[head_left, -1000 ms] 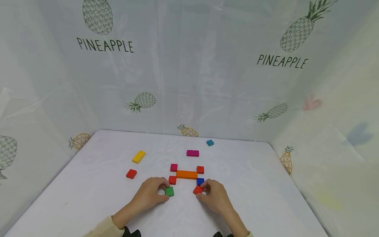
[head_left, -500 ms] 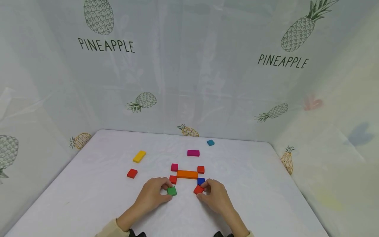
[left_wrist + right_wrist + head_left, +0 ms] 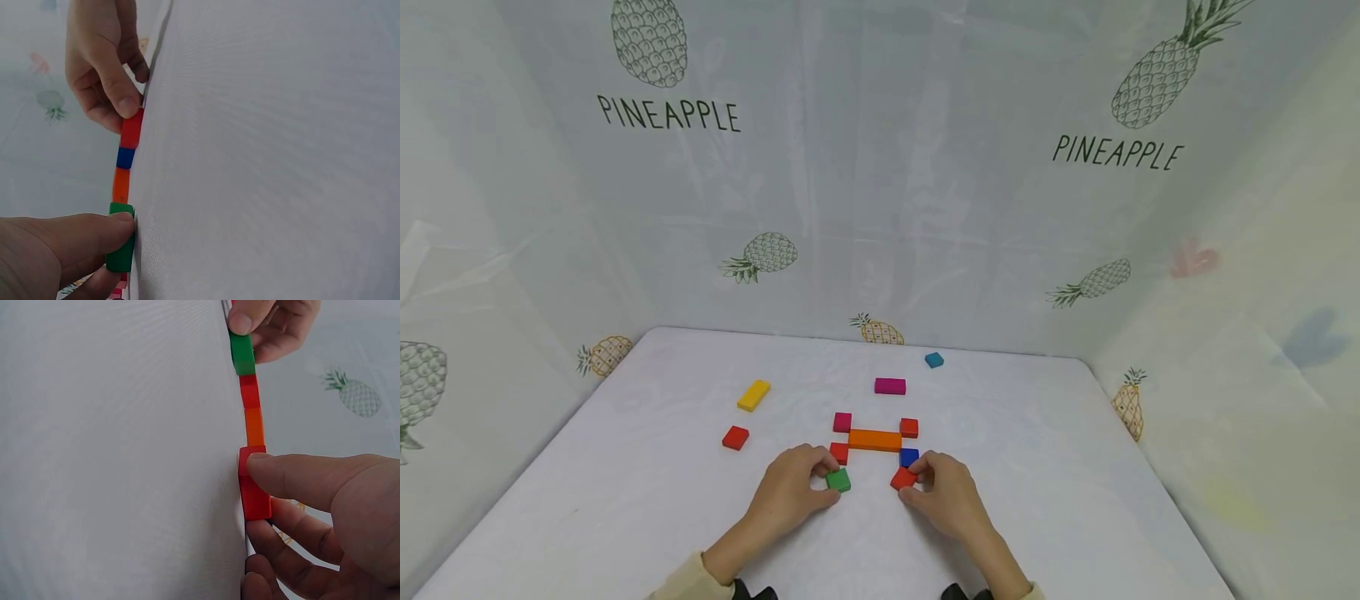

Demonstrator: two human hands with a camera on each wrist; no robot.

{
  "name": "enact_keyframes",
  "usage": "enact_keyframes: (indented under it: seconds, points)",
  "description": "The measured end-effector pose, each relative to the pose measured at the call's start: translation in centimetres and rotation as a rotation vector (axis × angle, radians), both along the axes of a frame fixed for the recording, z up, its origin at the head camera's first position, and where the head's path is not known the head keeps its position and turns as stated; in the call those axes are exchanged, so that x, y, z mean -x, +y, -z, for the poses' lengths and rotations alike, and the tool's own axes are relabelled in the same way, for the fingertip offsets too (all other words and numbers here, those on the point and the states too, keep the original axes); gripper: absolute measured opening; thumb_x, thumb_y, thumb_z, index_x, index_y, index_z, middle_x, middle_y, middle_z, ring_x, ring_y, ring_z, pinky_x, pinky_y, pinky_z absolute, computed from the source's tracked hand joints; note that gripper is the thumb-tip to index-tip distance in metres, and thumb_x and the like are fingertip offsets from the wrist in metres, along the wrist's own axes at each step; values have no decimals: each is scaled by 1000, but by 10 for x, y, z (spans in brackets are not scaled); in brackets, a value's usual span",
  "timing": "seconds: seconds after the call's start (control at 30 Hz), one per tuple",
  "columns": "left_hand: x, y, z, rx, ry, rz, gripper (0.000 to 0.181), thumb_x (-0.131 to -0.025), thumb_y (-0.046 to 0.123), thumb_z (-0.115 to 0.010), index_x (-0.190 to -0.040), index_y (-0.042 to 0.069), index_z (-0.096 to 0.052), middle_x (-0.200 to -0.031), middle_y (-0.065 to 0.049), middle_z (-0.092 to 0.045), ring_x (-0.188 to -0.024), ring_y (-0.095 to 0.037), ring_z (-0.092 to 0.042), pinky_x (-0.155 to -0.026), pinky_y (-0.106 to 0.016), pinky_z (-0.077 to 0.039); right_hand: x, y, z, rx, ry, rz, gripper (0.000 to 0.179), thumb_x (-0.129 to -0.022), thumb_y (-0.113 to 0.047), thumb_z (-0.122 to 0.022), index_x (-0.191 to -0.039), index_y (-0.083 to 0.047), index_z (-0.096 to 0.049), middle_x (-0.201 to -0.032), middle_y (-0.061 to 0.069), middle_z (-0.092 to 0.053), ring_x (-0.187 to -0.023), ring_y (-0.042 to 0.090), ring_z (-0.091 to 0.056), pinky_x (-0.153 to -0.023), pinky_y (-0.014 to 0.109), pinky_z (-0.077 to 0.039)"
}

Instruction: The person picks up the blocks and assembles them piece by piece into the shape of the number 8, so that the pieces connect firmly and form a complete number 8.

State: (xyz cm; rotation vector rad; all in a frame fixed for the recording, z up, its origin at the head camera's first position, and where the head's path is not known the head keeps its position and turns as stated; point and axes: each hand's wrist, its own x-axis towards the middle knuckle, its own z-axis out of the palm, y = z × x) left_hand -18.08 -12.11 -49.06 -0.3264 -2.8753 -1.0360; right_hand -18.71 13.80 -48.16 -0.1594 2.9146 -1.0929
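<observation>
My left hand (image 3: 788, 492) pinches a small green block (image 3: 838, 480) between thumb and fingers, just on the near side of a red block (image 3: 838, 452). My right hand (image 3: 951, 497) pinches another red block (image 3: 903, 478), turned at an angle, right by a blue block (image 3: 909, 457). An orange bar (image 3: 875, 440) lies crosswise beyond both hands. At its corners sit the first red block, the blue one, a pink block (image 3: 842, 422) and a further red block (image 3: 909, 427). In the left wrist view the thumb presses the near face of the green block (image 3: 121, 240).
Farther back on the white table (image 3: 1037, 467) lie a magenta bar (image 3: 890, 386) and a teal block (image 3: 934, 360). To the left are a yellow bar (image 3: 753, 396) and a loose red block (image 3: 735, 437). A pineapple-print curtain (image 3: 925, 208) hangs behind the table.
The left hand has carried the green block right and slightly forward, closer to the red block by the orange bar. The right hand has stayed almost still with its red block.
</observation>
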Motion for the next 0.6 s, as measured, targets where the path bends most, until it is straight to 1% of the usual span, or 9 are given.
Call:
enact_keyframes:
  seconds: [0.37,0.6]
  points:
    - [0,4,-4,-11,-13,-21,28,-80,18,-94,-98,22,-73,-88,8,-63,-84,-13,-56,-77,-31,-50,0,-1,-1,8,-7,4,34,-82,-24,-93,-104,-11,-70,-89,-1,-62,-85,17,-56,-74,30,-56]
    - [3,5,-3,-31,-8,-22,28,-80,17,-94,-97,22,-72,-88,8,-63,-85,-13,-56,-77,-31,-49,0,-1,-2,0,-1,-1,33,-83,-24,-93,-104,-11,-70,-89,-2,-62,-85,16,-56,-75,30,-56]
